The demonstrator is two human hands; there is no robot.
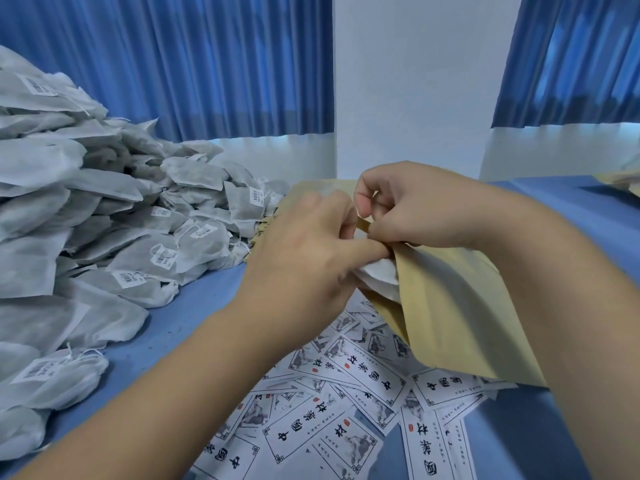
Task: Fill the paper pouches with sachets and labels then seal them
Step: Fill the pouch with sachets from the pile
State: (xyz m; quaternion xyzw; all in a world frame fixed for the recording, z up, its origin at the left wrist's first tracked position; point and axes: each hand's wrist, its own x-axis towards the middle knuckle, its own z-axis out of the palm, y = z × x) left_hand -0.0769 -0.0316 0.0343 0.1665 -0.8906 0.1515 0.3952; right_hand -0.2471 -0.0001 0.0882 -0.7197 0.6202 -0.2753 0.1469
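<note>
The paper pouch [450,306] was held above the blue table [180,323], mouth toward the left and lower end hanging over the scattered labels [346,393]. The left hand [304,258] was curled, its thumb pinching the near lip of the pouch mouth. The right hand [415,209] pinched the upper lip between thumb and bent fingers. A white sachet [379,271] sat partly inside the mouth, its edge showing just below the left thumb. A large pile of sachets [86,220] lay on the table to the left. A stack of pouches [311,190] lay behind the hands. Blue curtains [173,64] hung at the rear.
</note>
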